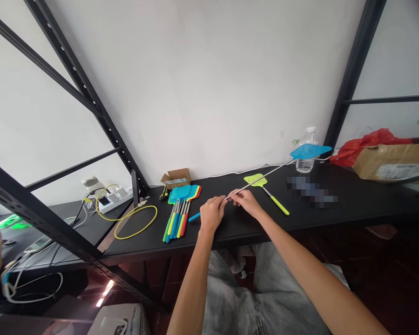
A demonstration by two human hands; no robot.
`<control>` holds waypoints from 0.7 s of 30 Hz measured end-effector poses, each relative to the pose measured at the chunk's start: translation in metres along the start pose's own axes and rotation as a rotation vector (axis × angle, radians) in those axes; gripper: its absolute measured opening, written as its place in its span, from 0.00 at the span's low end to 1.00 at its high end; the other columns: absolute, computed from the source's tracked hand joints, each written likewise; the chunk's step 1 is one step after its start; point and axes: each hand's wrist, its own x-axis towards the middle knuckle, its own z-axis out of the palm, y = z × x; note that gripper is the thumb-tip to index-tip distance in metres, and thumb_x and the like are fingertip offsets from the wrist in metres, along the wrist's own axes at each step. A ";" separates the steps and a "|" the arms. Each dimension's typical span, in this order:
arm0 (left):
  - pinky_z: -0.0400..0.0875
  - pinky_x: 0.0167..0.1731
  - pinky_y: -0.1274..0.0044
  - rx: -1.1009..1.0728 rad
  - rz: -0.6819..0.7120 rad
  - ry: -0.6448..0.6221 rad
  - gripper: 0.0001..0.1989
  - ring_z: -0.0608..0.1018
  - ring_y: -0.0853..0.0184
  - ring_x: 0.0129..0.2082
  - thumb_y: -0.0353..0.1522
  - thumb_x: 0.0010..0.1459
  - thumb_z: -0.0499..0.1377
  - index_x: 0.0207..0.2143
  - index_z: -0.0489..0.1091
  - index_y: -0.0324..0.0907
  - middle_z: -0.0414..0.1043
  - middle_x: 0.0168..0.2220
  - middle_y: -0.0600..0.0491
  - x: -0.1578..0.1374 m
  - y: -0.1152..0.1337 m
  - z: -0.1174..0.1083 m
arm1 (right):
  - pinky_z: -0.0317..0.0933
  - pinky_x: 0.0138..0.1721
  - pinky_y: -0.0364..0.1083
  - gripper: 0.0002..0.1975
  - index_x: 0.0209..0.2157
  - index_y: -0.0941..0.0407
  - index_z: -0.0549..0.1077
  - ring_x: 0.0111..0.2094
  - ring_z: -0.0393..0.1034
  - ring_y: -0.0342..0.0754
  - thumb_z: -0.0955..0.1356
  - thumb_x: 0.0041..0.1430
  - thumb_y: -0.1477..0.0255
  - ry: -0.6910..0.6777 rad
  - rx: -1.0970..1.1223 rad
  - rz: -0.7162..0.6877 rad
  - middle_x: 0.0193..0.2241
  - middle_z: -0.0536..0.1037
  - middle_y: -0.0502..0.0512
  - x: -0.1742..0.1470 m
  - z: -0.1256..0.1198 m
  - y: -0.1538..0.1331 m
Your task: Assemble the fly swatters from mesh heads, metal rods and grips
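Note:
A blue fly swatter (310, 150) is held up over the black table, its metal rod slanting to the upper right. My left hand (212, 213) is closed round it near the blue handle, whose end sticks out to the left. My right hand (245, 201) pinches the rod a little farther along. Behind the rod lies a yellow-green fly swatter (280, 205), its handle pointing to the lower right. Left of my hands rests a pile of fly swatters (180, 193) with green, yellow, blue and red handles.
A small open cardboard box (176, 177) stands by the wall. Farther left are a yellow cable (156, 218) and a white power strip (115, 199). On the right are a water bottle (305, 166), a blurred patch and a cardboard box (391, 163) with a red bag (370, 144). Black shelf posts frame both sides.

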 end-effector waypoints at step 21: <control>0.55 0.27 0.78 0.010 -0.106 -0.036 0.19 0.77 0.67 0.36 0.43 0.68 0.47 0.44 0.76 0.49 0.77 0.35 0.52 0.001 0.005 -0.003 | 0.54 0.19 0.40 0.22 0.29 0.58 0.78 0.20 0.64 0.40 0.71 0.51 0.51 0.434 0.190 0.014 0.24 0.76 0.55 0.005 -0.006 0.006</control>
